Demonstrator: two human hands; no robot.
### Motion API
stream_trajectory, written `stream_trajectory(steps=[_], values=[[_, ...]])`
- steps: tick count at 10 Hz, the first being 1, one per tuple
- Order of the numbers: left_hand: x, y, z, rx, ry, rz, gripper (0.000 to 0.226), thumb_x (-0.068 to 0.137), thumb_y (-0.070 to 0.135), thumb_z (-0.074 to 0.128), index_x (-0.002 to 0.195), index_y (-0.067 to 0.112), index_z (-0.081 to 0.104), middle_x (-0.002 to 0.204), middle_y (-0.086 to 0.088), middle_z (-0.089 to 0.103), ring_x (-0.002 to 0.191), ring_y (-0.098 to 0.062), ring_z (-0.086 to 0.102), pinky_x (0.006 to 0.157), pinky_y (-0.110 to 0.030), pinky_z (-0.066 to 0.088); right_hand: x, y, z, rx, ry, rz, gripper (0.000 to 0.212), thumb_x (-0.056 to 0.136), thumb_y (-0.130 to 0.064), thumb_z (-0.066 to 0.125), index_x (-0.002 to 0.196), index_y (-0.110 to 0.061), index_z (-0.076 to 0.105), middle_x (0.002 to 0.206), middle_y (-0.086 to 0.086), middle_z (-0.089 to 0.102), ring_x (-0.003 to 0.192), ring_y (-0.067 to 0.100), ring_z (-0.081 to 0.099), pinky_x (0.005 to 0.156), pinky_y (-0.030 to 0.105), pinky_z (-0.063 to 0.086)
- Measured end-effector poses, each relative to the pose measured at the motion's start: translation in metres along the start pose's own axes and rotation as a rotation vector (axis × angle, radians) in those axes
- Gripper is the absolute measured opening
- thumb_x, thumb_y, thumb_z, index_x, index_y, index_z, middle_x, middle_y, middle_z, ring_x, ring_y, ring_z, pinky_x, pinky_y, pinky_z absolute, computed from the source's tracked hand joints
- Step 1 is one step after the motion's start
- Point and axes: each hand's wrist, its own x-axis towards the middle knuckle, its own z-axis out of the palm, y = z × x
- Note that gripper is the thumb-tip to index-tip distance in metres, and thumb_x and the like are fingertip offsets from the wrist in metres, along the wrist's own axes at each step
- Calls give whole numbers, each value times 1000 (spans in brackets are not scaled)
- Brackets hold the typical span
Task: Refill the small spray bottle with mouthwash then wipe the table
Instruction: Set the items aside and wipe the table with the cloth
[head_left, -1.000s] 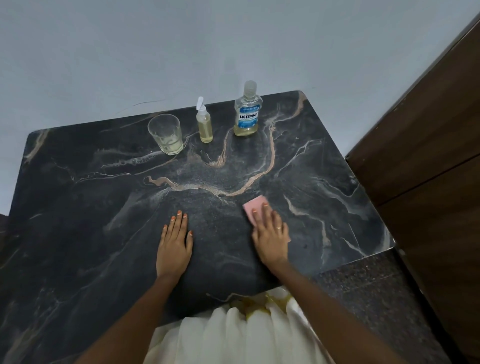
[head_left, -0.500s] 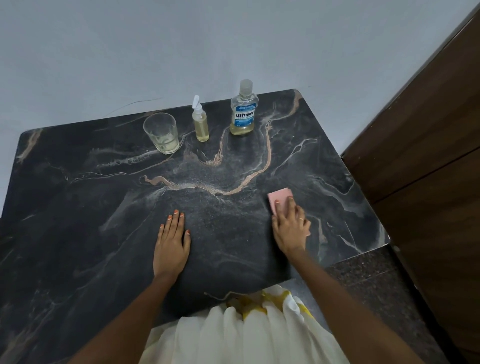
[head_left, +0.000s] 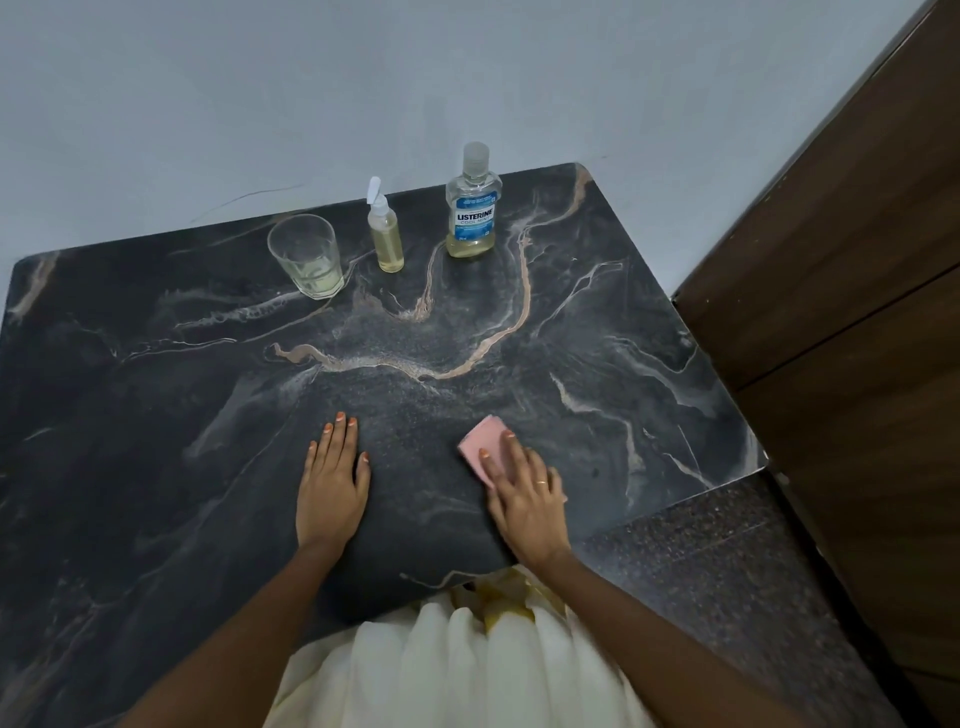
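Note:
A small spray bottle (head_left: 386, 233) with yellowish liquid stands upright at the back of the dark marble table (head_left: 156, 415). Right of it stands a Listerine mouthwash bottle (head_left: 472, 208), capped, with a little liquid at the bottom. My right hand (head_left: 524, 493) presses flat on a pink cloth (head_left: 485, 447) near the table's front edge; the fingers cover most of the cloth. My left hand (head_left: 332, 483) lies flat on the table, palm down, fingers together, holding nothing.
A clear glass (head_left: 306, 257) with a little pale liquid stands left of the spray bottle. A brown wooden door (head_left: 857, 312) rises at the right. A white garment (head_left: 457, 660) hangs at the front edge. Speckled floor (head_left: 727, 561) shows beside the table's right corner.
My right hand slid the pink cloth to the right, then back left toward the middle. My left hand stayed flat in the same place.

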Motion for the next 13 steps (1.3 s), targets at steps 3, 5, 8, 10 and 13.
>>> stream_trajectory(steps=[3, 5, 8, 10, 13], values=[[0, -1, 0, 8, -13, 3, 51, 96, 23, 34, 143, 11, 17, 153, -6, 18, 142, -17, 12, 118, -35, 6, 19, 99, 0, 181, 28, 393, 46, 97, -24, 36, 142, -20, 25, 152, 19, 15, 140, 34, 13, 115, 47, 9], [0, -1, 0, 12, -16, -2, 51, 96, 23, 33, 143, 12, 17, 153, -6, 17, 142, -17, 11, 117, -35, 6, 38, 100, -4, 221, 50, 465, 49, 99, -23, 29, 144, -15, 14, 154, 17, 5, 141, 35, 3, 115, 44, 3], [1, -1, 0, 26, -21, -4, 51, 97, 23, 33, 143, 12, 15, 154, -6, 16, 142, -17, 10, 117, -34, 5, 48, 6, 7, 171, -98, 41, 51, 99, -31, 16, 141, -23, -11, 153, 12, -14, 139, 34, -17, 114, 42, -8], [1, -1, 0, 29, -25, -8, 52, 97, 24, 32, 143, 13, 14, 154, -5, 15, 142, -16, 10, 117, -33, 4, 22, -25, 9, 163, -169, -176, 49, 96, -29, 30, 143, -20, 20, 153, 10, 17, 140, 35, 14, 113, 47, 16], [1, 1, -1, 7, -26, -8, 51, 97, 24, 32, 143, 12, 14, 154, -5, 14, 142, -16, 9, 118, -35, 5, 13, 82, 11, 168, -9, 362, 50, 98, -27, 30, 143, -26, 8, 155, 7, 3, 142, 30, 3, 114, 43, -5]])
